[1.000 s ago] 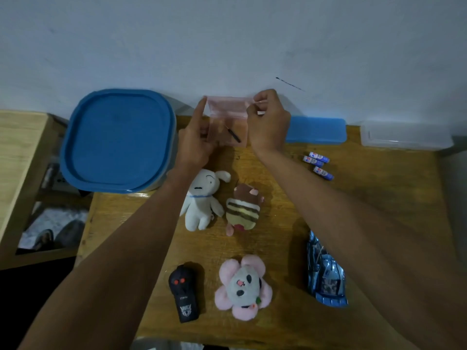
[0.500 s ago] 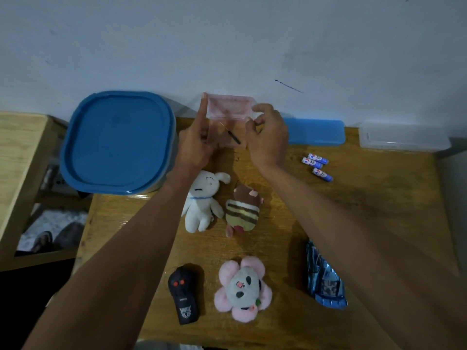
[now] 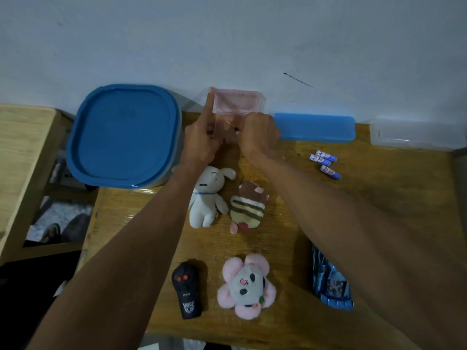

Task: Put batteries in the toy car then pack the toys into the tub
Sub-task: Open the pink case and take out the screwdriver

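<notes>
Your left hand (image 3: pixel 199 140) grips the pink box (image 3: pixel 236 107); your right hand (image 3: pixel 257 135) curls into it, contents hidden. The toy car (image 3: pixel 331 281) lies right of it, nearer you, on the bench (image 3: pixel 379 198).

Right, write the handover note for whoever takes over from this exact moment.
Left hand holds the small pink translucent plastic box at the table's back edge, forefinger up its left side. Right hand reaches into it with fingers curled; its grip is hidden.
Three blue-and-white batteries lie loose on the wooden table. Blue toy car at front right.
Big tub's blue lid is on. Nothing done yet: batteries, then packing.
</notes>
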A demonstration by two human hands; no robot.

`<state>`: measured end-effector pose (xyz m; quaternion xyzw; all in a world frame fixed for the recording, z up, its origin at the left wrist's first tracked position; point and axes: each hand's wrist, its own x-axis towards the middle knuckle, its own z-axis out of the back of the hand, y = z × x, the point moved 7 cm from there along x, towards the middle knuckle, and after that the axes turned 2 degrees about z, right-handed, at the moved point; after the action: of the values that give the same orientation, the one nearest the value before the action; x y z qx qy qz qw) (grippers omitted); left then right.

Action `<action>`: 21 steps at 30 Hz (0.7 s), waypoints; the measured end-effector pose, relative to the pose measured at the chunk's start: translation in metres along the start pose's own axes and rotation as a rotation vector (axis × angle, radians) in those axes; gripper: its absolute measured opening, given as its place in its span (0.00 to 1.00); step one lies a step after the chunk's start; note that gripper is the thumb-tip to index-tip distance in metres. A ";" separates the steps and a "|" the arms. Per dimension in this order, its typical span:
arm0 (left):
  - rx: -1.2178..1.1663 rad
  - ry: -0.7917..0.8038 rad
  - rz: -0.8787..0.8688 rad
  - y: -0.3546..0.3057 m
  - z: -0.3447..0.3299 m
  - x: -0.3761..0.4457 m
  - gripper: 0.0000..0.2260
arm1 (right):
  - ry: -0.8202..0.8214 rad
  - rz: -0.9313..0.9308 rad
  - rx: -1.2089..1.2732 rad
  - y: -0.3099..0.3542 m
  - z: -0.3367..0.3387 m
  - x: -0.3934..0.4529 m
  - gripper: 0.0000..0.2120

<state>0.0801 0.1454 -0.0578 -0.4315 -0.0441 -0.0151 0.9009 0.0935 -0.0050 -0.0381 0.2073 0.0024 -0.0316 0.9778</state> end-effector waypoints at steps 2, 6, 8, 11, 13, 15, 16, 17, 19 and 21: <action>0.006 -0.006 0.004 -0.001 0.001 0.000 0.38 | -0.006 -0.015 0.046 -0.002 0.002 -0.001 0.06; 0.010 -0.009 0.002 0.000 0.002 -0.001 0.39 | -0.122 0.088 0.257 -0.006 0.013 -0.006 0.05; 0.000 0.002 0.007 0.001 0.002 -0.001 0.40 | -0.236 0.130 0.383 -0.011 0.025 -0.008 0.05; -0.023 0.005 0.020 0.001 0.001 -0.001 0.39 | -0.337 0.071 0.525 -0.025 0.035 -0.006 0.06; -0.017 -0.005 0.028 0.001 0.001 -0.002 0.38 | -0.303 0.055 0.504 -0.030 0.033 -0.003 0.11; -0.015 -0.006 0.043 0.001 0.001 -0.003 0.38 | -0.261 0.087 0.450 -0.032 0.028 -0.001 0.12; -0.019 -0.004 0.049 0.001 0.002 -0.002 0.37 | -0.251 0.105 0.431 -0.032 0.027 -0.001 0.12; -0.023 -0.003 0.051 0.001 0.002 -0.002 0.37 | -0.247 0.118 0.423 -0.032 0.027 -0.002 0.11; -0.009 -0.014 0.052 0.000 0.004 -0.003 0.34 | -0.236 0.132 0.424 -0.033 0.025 -0.006 0.10; -0.010 -0.021 0.059 -0.002 0.005 -0.004 0.28 | -0.220 0.140 0.425 -0.034 0.024 -0.014 0.09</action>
<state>0.0758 0.1480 -0.0535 -0.4371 -0.0409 0.0160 0.8983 0.0775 -0.0446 -0.0293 0.4031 -0.1250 0.0141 0.9065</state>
